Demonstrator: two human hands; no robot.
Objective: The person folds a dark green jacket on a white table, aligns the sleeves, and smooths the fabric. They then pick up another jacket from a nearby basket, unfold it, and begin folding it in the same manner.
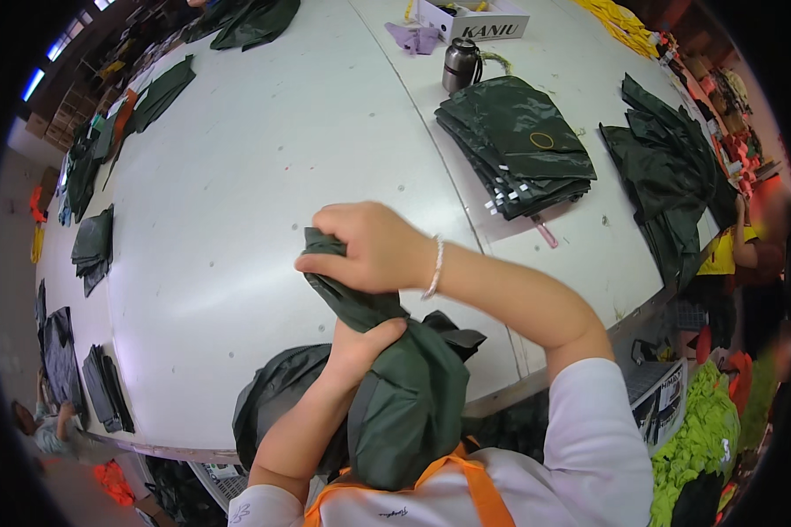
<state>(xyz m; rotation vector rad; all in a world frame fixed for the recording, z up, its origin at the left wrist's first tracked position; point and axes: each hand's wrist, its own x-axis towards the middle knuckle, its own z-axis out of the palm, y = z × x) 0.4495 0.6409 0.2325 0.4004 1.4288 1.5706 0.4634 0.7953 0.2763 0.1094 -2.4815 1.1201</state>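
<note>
Dark green fabric (409,408), a garment or part of one, is bunched up in front of my body at the table's near edge. Around its narrow upper end my right hand (365,246) is closed, thumb on the near side, above the tabletop. Lower down, my left hand (360,347) grips the same fabric, its thumb lying across it and its other fingers mostly hidden. The cloth looks gathered between the two hands. More of the dark cloth (281,382) spreads over the table edge beside my left forearm.
On the white table (264,176) a stack of folded dark green garments (518,140) lies right of centre. Behind it are a metal flask (461,66) and a white box (473,19). A loose dark garment (668,176) covers the right edge. Folded dark pieces (94,246) line the left side.
</note>
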